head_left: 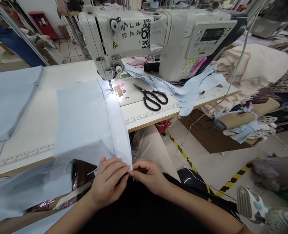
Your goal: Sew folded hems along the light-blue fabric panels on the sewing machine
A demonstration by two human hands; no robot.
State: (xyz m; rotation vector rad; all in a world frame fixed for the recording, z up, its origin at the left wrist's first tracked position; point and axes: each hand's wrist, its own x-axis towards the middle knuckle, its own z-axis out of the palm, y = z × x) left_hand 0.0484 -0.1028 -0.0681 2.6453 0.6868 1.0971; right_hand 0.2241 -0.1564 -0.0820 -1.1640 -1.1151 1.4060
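A light blue fabric piece (82, 113) runs from under the needle of the sewing machine (134, 35) over the table's front edge to my hands. Along its right side lies a paler folded band (118, 126). My left hand (109, 182) is closed on the band's near end, fingers on top and thumb beneath. Right beside it, my right hand (147, 175) pinches the corner of the same fabric between thumb and fingers. Black-handled scissors (155, 99) lie on the machine bed, right of the needle, with their tips toward the needle.
Another light blue fabric piece (9, 100) lies on the table's left. Light blue strips (190, 89) drape over the right end. Rulers are printed along the front edge (153, 113). Cream fabric (253, 65) is heaped at right, and a thin cable (241, 52) hangs before it.
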